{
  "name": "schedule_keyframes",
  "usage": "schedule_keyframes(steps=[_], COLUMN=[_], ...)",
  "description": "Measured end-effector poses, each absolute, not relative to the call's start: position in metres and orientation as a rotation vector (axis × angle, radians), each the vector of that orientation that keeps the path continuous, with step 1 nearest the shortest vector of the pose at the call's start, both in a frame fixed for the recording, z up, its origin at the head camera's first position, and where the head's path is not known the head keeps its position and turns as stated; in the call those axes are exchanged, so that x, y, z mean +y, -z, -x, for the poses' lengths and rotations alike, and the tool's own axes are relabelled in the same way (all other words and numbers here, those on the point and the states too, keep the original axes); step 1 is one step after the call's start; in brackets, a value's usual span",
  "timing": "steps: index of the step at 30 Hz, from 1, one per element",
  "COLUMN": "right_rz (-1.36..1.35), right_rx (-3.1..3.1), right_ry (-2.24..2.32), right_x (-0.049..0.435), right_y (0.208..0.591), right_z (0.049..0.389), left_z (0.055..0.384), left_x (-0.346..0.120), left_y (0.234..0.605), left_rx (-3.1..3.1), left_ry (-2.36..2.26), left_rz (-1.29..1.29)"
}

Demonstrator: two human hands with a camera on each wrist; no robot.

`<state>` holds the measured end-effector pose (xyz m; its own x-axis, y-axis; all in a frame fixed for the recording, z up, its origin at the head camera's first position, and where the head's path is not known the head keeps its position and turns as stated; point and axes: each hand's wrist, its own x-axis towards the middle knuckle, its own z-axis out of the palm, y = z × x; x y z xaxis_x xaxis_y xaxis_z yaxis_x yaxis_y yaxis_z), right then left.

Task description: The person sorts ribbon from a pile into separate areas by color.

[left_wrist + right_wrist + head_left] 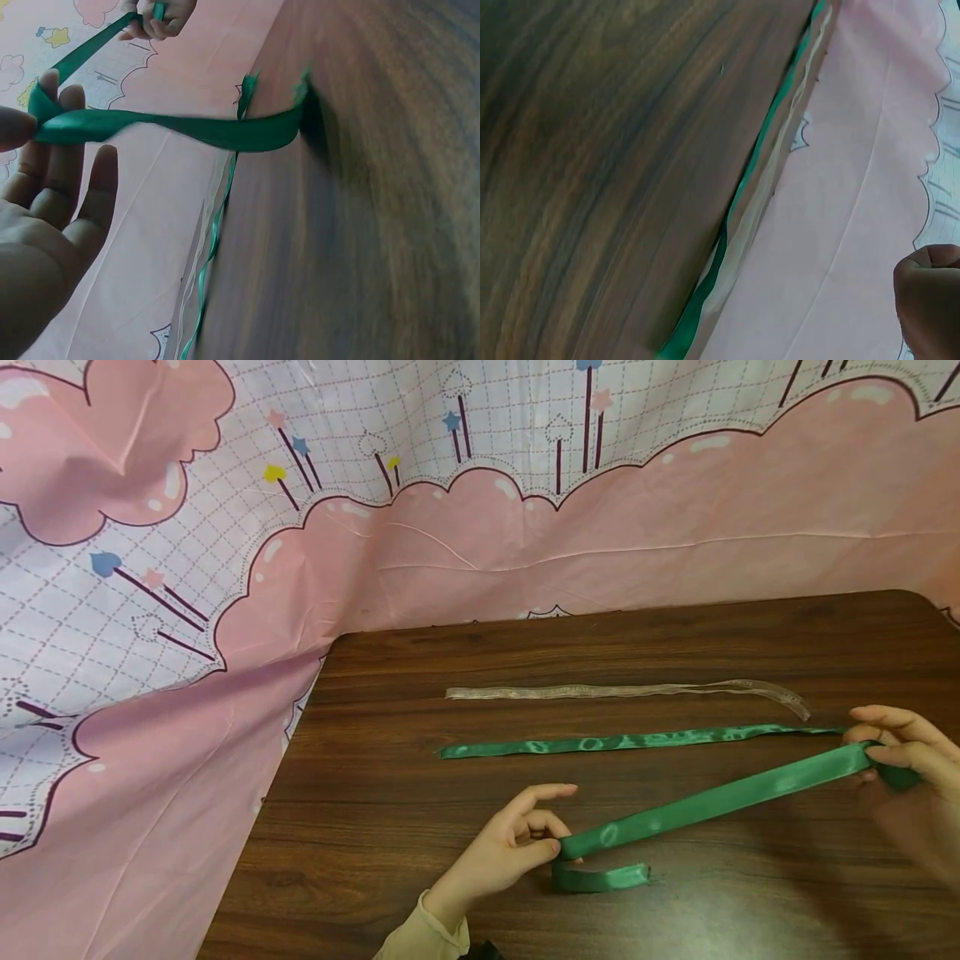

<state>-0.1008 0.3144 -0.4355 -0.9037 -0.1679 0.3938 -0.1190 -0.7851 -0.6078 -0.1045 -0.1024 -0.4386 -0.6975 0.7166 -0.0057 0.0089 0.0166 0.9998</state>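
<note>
A green satin ribbon [720,803] stretches above the table between both hands, sloping up toward the right. My left hand [510,847] pinches it between thumb and fingers near one end; the short tail [600,882] hangs past the fingers, its frayed tip curving over the wood. In the left wrist view that tail twists out beyond the fingers. My right hand [930,758] pinches the other part, with more green bunched below the thumb. The right wrist view shows only part of that hand [930,300], no held ribbon.
A second green ribbon [637,742] lies lengthwise on the brown wooden table [360,860], its right end reaching close to the right hand. Behind it lies a sheer pale ribbon [577,692], curved at its right end. A pink and white patterned cloth [675,543] hangs behind and left.
</note>
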Motion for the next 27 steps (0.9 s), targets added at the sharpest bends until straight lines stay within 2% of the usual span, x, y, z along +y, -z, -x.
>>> schedule_keyframes(steps=[6, 11, 20, 27], right_rz=[0.619, 0.619, 0.763, 0.707], right_rx=[0.639, 0.641, 0.434, 0.346], right_ry=[2.966, 2.979, 2.962, 3.008], right_x=[0.336, 0.349, 0.350, 0.352], right_y=[0.446, 0.455, 0.453, 0.455], right_z=[0.109, 0.110, 0.113, 0.111], left_z=[0.106, 0.109, 0.113, 0.118], left_x=[-0.109, -0.113, -0.118, -0.124], left_y=[0.436, 0.437, 0.438, 0.438], left_rx=[1.757, 1.678, 1.566, 1.584], left_ry=[-1.760, -1.824, -1.900, -1.907], left_rz=[-0.721, -0.728, -0.695, -0.707])
